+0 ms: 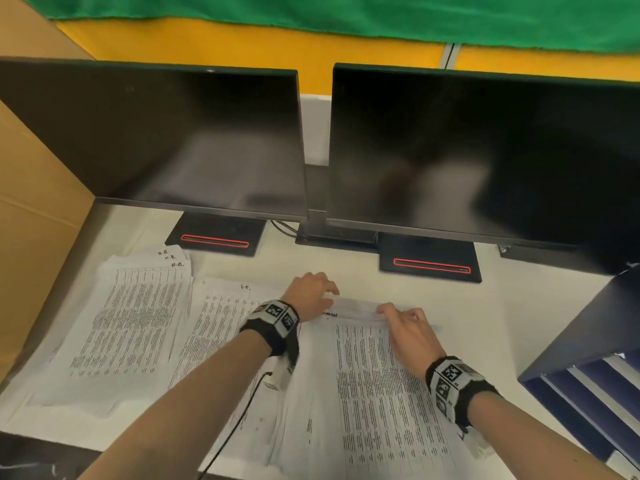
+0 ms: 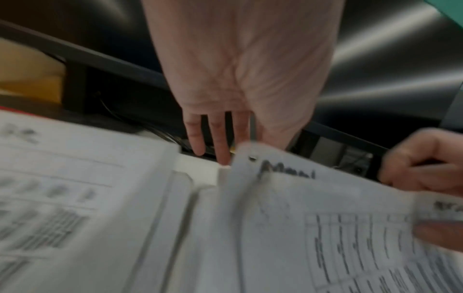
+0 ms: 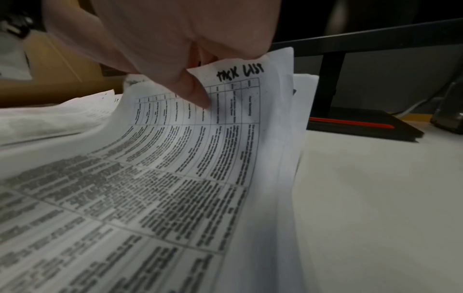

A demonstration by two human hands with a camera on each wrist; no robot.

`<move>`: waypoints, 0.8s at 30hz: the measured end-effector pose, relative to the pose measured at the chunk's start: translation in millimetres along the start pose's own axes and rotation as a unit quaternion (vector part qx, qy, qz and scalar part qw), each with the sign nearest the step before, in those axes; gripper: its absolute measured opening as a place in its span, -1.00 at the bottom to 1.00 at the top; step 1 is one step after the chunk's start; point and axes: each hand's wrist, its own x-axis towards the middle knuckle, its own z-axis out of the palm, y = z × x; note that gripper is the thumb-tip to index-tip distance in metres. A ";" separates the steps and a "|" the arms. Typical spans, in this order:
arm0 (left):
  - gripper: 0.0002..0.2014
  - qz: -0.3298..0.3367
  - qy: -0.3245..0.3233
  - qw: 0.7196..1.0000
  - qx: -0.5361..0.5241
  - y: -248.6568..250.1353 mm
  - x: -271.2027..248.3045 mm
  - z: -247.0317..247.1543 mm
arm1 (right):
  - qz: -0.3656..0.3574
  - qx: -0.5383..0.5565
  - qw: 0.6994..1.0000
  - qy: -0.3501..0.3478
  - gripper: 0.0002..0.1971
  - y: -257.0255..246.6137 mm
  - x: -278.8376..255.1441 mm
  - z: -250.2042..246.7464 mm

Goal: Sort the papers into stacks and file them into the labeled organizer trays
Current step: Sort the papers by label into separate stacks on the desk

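Three piles of printed papers are spread on the white desk in front of two dark monitors: a left pile, a middle pile and a right pile, the last lying under both hands. The top sheet of that right pile is pinched at its far edge by the right hand, thumb on the printed face and fingers behind, so that the edge is curled upward. The left hand is held with fingers straight and slightly spread at the far left corner of the same pile; whether paper is actually touched there cannot be told through the blur. The dark blue organizer trays stand at the right edge of the desk, well apart from the lifted sheet.

The step is judged to be the peeling of one sheet for reading and sorting. It would be done best if only a single sheet were separated, the pile beneath were held flat by the left fingers, and the heading were read before the sheet is carried off.

"TASK LIST" is handwritten in marker at the top of the lifted sheet. Small handwritten marks are seen on the corners of the left and middle piles, too small to be read surely. Tray labels are not legible.
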 end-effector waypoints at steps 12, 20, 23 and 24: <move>-0.86 0.165 0.128 0.968 0.140 8.3 -15.4 10.7 | -0.015 -0.073 0.993 0.088 -0.71 3.0 -3.4 8.7; -0.91 0.161 0.132 0.968 0.142 2.7 -30.1 10.9 | -0.012 -0.036 0.994 0.106 -0.71 3.5 -6.1 11.7; -0.91 0.193 0.135 0.961 0.147 6.3 -30.4 13.6 | -0.016 -0.031 0.995 0.096 -0.73 3.7 -7.0 11.1; -0.94 0.196 0.121 0.964 0.132 8.4 -30.7 14.0 | -0.019 -0.034 0.995 0.091 -0.73 3.6 -7.1 11.0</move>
